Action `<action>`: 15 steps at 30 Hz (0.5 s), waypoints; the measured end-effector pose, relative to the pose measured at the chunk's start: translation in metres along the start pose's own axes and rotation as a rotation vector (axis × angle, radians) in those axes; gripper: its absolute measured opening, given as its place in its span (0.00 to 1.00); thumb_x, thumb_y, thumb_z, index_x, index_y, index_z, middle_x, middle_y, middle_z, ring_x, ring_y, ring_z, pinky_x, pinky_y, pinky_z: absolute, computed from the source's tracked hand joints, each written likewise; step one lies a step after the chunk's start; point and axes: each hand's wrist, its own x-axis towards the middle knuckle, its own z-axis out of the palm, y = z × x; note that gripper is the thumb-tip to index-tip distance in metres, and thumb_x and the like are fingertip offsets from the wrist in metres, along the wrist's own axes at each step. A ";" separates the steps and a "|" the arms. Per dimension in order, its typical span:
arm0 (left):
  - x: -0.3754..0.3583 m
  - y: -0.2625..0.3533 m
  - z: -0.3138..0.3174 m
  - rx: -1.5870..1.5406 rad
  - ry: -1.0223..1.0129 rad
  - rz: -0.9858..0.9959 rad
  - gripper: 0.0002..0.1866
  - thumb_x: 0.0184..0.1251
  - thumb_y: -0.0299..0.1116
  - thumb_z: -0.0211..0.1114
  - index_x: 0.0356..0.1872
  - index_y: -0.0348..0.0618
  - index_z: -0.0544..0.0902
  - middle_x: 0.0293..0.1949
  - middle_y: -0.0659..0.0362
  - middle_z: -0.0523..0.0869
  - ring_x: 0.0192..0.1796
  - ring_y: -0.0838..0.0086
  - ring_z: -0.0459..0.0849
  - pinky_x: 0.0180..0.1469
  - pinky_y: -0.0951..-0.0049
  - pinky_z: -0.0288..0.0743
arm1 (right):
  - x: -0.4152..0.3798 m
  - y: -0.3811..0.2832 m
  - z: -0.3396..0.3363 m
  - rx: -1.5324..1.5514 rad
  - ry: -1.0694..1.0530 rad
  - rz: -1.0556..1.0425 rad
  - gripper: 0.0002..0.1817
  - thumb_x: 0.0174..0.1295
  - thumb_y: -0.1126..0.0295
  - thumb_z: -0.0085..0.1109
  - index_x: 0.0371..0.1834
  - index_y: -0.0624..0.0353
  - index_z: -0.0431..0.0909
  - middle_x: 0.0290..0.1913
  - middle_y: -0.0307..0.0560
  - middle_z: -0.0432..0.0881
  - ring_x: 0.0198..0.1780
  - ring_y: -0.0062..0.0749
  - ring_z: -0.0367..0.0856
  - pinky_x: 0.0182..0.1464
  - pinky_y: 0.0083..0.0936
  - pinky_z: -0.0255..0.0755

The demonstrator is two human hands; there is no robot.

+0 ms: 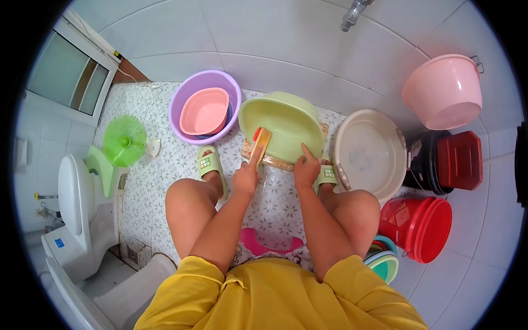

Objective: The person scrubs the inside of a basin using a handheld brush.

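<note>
A light green basin [286, 129] stands tilted on a board [280, 163] on the floor, its inside facing me. My left hand [246, 177] is closed round the handle of a brush [261, 142] with a wooden-coloured back and red bristles. The brush is at the basin's left rim, with its bristles to the left. At the lower right rim is my right hand [307, 169], its index finger stretched out against the basin and the other fingers curled. Whether its thumb grips the rim is hidden.
A purple basin [177, 99] holding a pink one [204, 110] is at the left. On the right are a beige basin [368, 154], a red bucket [415, 228] and a hanging pink bucket [443, 91]. A toilet [77, 192] stands far left, near a green round cover [125, 141].
</note>
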 end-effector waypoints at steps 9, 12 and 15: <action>-0.010 0.023 0.017 -0.256 -0.221 0.275 0.50 0.51 0.29 0.64 0.70 0.76 0.42 0.34 0.43 0.81 0.40 0.51 0.82 0.46 0.57 0.76 | -0.002 0.004 0.005 -0.015 0.058 -0.100 0.18 0.52 0.77 0.53 0.44 0.47 0.83 0.35 0.60 0.80 0.36 0.53 0.79 0.41 0.41 0.73; -0.018 0.031 0.014 -0.338 -0.277 0.294 0.50 0.50 0.29 0.64 0.70 0.76 0.43 0.34 0.42 0.81 0.39 0.51 0.82 0.45 0.57 0.76 | -0.003 0.007 0.004 -0.030 0.063 -0.108 0.18 0.52 0.77 0.52 0.44 0.48 0.83 0.35 0.60 0.80 0.37 0.54 0.79 0.41 0.41 0.73; -0.015 0.027 0.014 -0.142 -0.244 0.242 0.48 0.52 0.28 0.62 0.70 0.76 0.44 0.37 0.43 0.80 0.40 0.52 0.82 0.45 0.57 0.76 | -0.003 0.010 0.004 -0.009 0.036 -0.083 0.17 0.51 0.76 0.52 0.44 0.50 0.83 0.36 0.60 0.81 0.39 0.52 0.79 0.44 0.38 0.73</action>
